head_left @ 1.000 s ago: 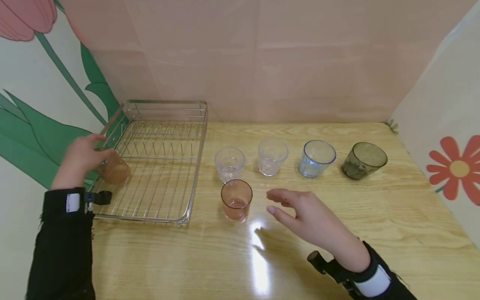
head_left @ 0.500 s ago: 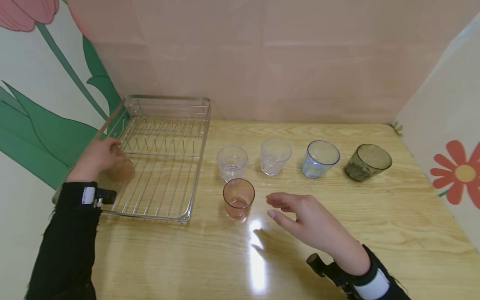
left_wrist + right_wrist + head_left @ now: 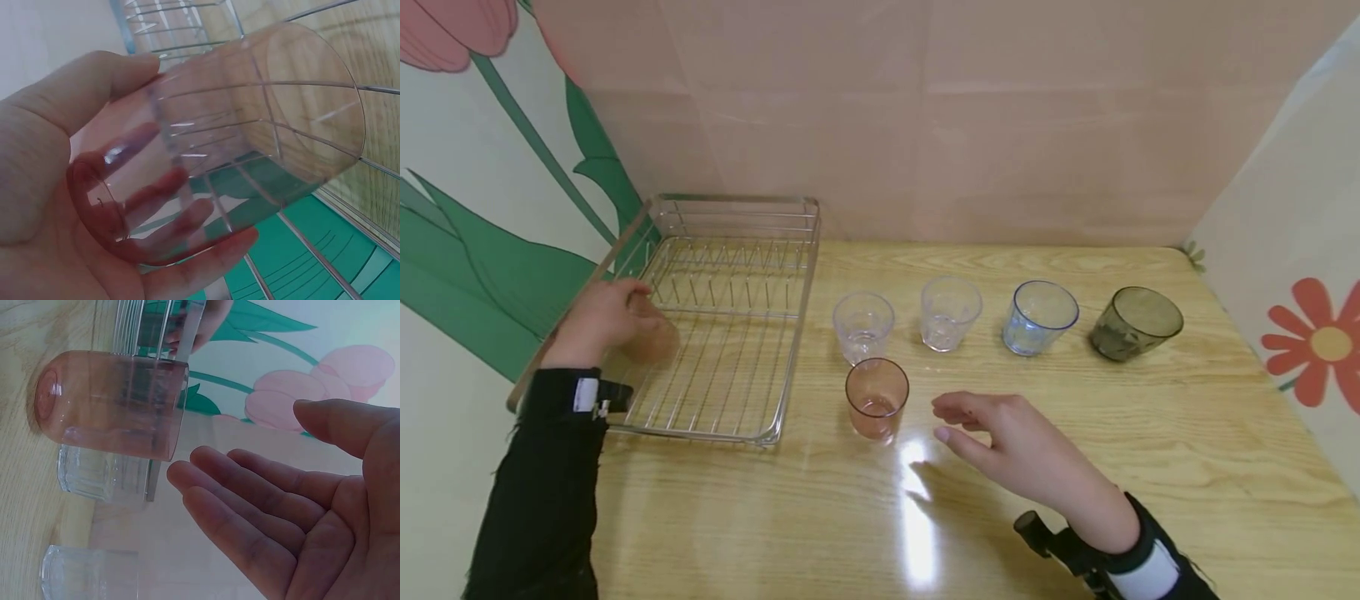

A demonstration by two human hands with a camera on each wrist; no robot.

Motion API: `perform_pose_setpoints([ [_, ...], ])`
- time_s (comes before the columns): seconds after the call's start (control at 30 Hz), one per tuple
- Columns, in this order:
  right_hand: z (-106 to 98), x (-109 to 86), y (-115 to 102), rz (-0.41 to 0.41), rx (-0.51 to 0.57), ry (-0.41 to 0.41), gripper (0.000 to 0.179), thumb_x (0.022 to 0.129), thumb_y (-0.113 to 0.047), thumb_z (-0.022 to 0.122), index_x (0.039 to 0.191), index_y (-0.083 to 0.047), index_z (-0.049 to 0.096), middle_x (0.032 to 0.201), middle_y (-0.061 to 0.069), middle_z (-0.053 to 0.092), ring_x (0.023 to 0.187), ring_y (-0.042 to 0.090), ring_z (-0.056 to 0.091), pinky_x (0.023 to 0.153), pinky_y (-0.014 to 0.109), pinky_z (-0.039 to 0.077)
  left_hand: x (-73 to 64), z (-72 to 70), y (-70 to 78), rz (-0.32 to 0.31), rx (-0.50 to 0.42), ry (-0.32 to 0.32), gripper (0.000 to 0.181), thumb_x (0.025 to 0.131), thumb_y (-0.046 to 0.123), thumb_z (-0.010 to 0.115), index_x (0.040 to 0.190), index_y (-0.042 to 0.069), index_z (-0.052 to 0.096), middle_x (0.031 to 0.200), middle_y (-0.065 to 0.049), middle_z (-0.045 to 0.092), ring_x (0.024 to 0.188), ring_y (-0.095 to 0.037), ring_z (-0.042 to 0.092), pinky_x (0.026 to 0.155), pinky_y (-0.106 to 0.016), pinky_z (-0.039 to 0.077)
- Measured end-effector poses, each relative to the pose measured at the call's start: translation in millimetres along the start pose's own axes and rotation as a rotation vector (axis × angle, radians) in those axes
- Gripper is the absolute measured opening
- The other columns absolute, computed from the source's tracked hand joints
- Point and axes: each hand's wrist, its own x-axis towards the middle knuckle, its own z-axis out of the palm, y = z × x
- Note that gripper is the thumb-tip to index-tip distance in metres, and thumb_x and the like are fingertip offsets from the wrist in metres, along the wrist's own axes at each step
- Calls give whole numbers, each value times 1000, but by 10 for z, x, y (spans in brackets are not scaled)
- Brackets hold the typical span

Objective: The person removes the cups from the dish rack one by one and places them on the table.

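At the left side of the wire dish rack (image 3: 700, 435), my left hand (image 3: 602, 321) holds a pinkish-amber glass tumbler (image 3: 275, 94). Thumb and fingers wrap its base end, and the rim points away from the palm, over the rack wires. In the head view the hand covers much of that tumbler. A second amber tumbler (image 3: 877, 408) stands upright on the wooden table, right of the rack. My right hand (image 3: 1018, 442) hovers to the right of it, fingers loosely extended, holding nothing and apart from the glass.
Behind the standing amber tumbler, a row of glasses runs rightward: a clear glass (image 3: 862, 329), another clear glass (image 3: 950, 317), a blue glass (image 3: 1037, 321) and an olive-grey glass (image 3: 1133, 325). A pink backdrop (image 3: 962, 150) rises behind the table.
My left hand has moved right and inward with the amber tumbler, lower into the rack's left side. The right hand has stayed nearly still; the standing glasses have not moved.
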Motion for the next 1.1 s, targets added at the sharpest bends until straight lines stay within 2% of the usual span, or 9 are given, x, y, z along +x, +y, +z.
perform_pose_setpoints([
  [0.23,37,22,20,-5,-1,15,33,93,-30,56,114,-5,64,109,9,71,90,20,68,76,39,58,-81,-45,-36,-96,-135,21,72,88,43,58,133,-10,37,129,-41,38,115,-54,37,89,-66,37],
  [0.43,42,45,44,1,10,53,31,93,-29,56,113,-6,65,108,8,72,92,21,68,76,42,58,-186,-95,34,-114,-205,81,67,93,42,49,135,-8,34,133,-42,35,120,-55,34,91,-66,36],
  [0.6,44,60,67,3,28,115,28,93,-26,58,112,-6,65,109,10,71,94,24,67,80,44,57,-269,-122,175,-96,-303,134,68,93,47,48,135,-5,36,134,-36,39,121,-50,36,93,-65,36],
  [0.7,44,63,84,-13,44,167,26,91,-20,60,112,-4,65,108,12,71,94,25,67,80,44,57,-315,-151,322,-84,-433,152,68,92,49,48,137,1,35,139,-29,39,125,-43,36,96,-61,35],
  [0.77,41,68,94,-28,65,195,25,90,-15,61,112,-3,64,108,13,71,94,24,68,80,43,57,-351,-180,433,-75,-527,157,62,92,50,48,138,9,37,138,-19,42,123,-33,40,95,-52,39],
  [0.83,41,78,103,-47,82,223,25,89,-11,62,112,-2,64,107,15,71,93,23,68,79,41,58,-381,-205,549,-48,-633,166,51,93,46,48,134,17,41,132,-6,48,116,-21,48,92,-40,43],
  [0.93,41,93,107,-63,112,260,26,88,-8,62,113,-2,63,108,16,71,93,22,68,78,39,58,-411,-228,713,72,-840,182,30,96,34,50,124,22,50,115,7,56,99,-7,57,78,-21,49],
  [1.03,41,117,97,-84,142,301,29,88,-6,62,117,-4,61,112,15,70,96,23,67,79,39,58,-430,-218,885,238,-1083,148,21,96,17,50,116,19,57,106,7,62,90,-7,62,70,-17,54],
  [1.1,41,141,79,-106,167,332,32,87,-5,63,119,-5,60,114,15,69,99,23,66,81,40,57,-450,-195,1004,318,-1190,104,22,96,11,47,114,17,59,106,4,63,90,-10,63,69,-19,56],
])
